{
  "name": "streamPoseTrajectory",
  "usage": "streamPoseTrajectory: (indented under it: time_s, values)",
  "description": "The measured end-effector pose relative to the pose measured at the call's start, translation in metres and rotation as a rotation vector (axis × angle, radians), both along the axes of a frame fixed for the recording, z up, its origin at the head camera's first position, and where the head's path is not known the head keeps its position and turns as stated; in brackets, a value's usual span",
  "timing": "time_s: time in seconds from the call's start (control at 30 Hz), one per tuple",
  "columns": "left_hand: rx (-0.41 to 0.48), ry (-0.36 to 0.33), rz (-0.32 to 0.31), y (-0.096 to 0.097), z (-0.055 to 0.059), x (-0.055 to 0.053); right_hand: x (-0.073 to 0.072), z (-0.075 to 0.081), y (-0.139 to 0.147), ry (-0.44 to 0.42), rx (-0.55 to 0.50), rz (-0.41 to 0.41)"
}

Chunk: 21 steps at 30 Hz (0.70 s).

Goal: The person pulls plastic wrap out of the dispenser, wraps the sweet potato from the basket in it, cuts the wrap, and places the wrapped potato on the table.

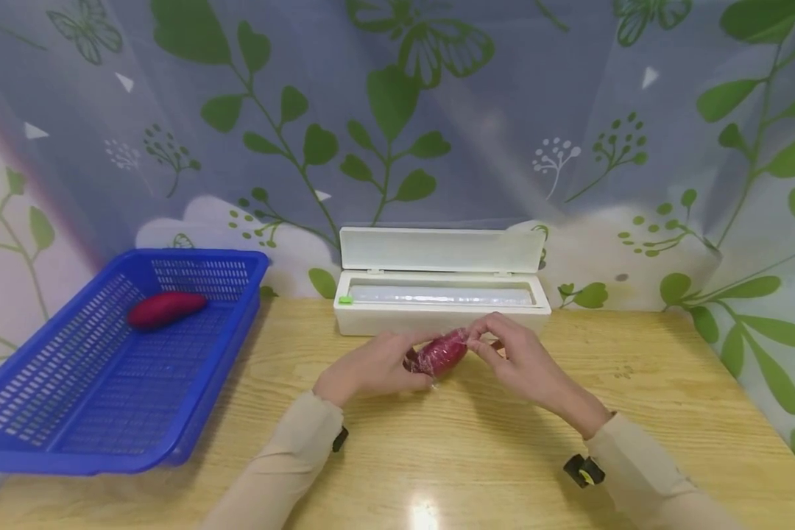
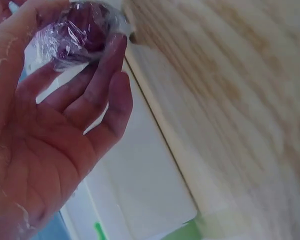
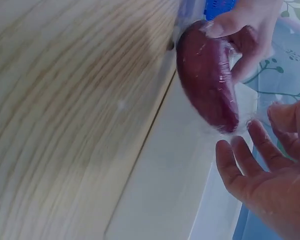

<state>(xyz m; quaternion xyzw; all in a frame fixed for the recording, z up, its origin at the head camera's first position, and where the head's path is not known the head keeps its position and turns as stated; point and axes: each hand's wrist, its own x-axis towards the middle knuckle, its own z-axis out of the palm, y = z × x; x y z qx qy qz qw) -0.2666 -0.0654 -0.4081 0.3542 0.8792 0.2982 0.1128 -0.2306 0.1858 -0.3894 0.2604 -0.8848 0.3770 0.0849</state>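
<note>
A purple-red sweet potato (image 3: 206, 75), wrapped in clear cling film (image 2: 52, 42), is held above the table in front of a white box. My left hand (image 1: 380, 366) grips one end of it between thumb and fingers. At the other end, my right hand (image 1: 513, 361) pinches the loose film between thumb and index finger, its other fingers loosely bent in the right wrist view. Behind both hands the white cling film dispenser (image 1: 437, 321) stands with its lid (image 1: 437, 250) raised, a film roll (image 1: 437, 296) inside and a green slider (image 1: 345, 299) at its left end.
On the left stands a blue plastic basket (image 1: 221, 375) with perforated sides. One unwrapped sweet potato (image 1: 165, 309) lies in it. The light wooden table (image 1: 397, 471) reaches back to a leaf-patterned curtain (image 1: 490, 147). Black straps are on both wrists.
</note>
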Motion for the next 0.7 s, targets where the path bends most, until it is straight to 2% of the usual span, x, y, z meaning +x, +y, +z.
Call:
streamPoseTrajectory:
  time_s: [0.07, 0.13, 0.27, 0.4, 0.5, 0.6, 0.7]
  values:
    - [0.030, -0.031, -0.038, -0.002, -0.001, -0.002, 0.000, -0.001, 0.001, 0.017, 0.022, 0.018]
    - [0.039, -0.056, -0.065, -0.005, -0.002, -0.005, -0.002, -0.003, 0.004, -0.011, 0.043, 0.044]
    - [-0.004, -0.083, -0.070, -0.011, 0.001, -0.007, -0.007, -0.008, 0.011, -0.156, 0.097, 0.103]
    - [-0.035, -0.111, -0.050, -0.013, 0.004, -0.008, -0.012, -0.017, 0.015, -0.271, 0.110, 0.093]
    - [-0.011, -0.084, -0.014, -0.012, 0.002, -0.008, -0.016, -0.021, 0.015, -0.305, 0.073, 0.061]
    - [0.026, -0.011, 0.017, -0.010, 0.000, -0.008, -0.018, -0.022, 0.013, -0.318, 0.040, 0.049]
    - [0.026, 0.040, 0.021, -0.008, 0.000, -0.006, -0.018, -0.020, 0.010, -0.273, 0.092, 0.050]
